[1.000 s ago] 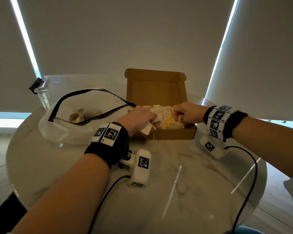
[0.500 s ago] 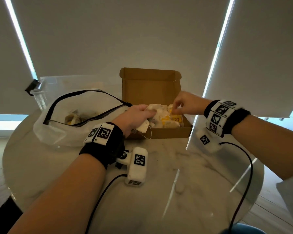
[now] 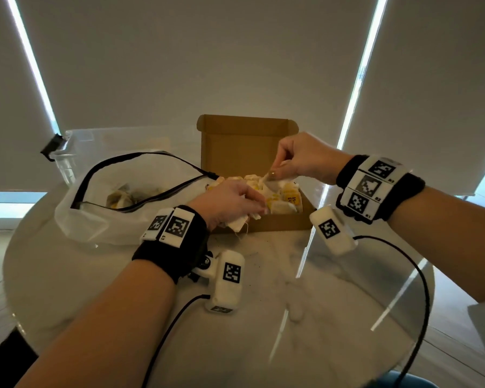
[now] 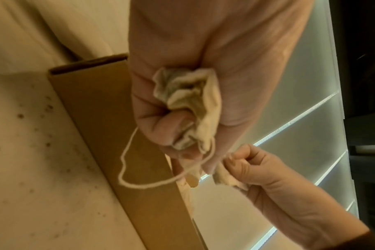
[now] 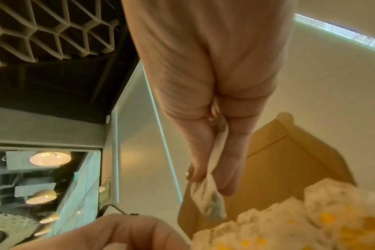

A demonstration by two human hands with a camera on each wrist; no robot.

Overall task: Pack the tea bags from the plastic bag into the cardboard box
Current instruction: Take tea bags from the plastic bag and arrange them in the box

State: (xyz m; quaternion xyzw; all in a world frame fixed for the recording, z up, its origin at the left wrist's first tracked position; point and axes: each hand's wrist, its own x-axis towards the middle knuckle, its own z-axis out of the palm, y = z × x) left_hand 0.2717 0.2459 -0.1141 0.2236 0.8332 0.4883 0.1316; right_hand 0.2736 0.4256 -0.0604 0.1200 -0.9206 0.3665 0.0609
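I see the cardboard box [image 3: 280,224] lying flat on the marble counter [image 3: 333,303] ahead of me, its long axis running left to right and its lid [image 3: 244,144] standing up at the far side. It is plain brown, shallow, and heaped with pale paper tea bags [image 3: 284,201], several carrying yellow tags. Just left of it the plastic bag [image 3: 95,219] slumps on the counter, translucent white with a black zip rim, its mouth gaping towards the box; a few brownish tea bags [image 3: 121,196] lie inside.

My left hand [image 3: 227,203] sits over the near left corner of the box. In the left wrist view its fingers [image 4: 158,128] are curled tight round a crumpled bunch of tea bags [image 4: 190,104], cream paper with grey-green showing through, and a loose white string [image 4: 126,159] loops down from the fist in front of the box wall.

My right hand [image 3: 303,158] is raised above the heap, in front of the lid. Its thumb and fingers [image 5: 229,167] are pressed together, pinching a single tea bag [image 5: 210,201] by its top edge, so the bag hangs long axis downward, pale and flat with dark leaf showing at its lower end. From the head view it hangs over the box, close to the left hand's bunch; I cannot tell whether the two touch.

Behind the plastic bag stands a clear storage tub [image 3: 76,155].
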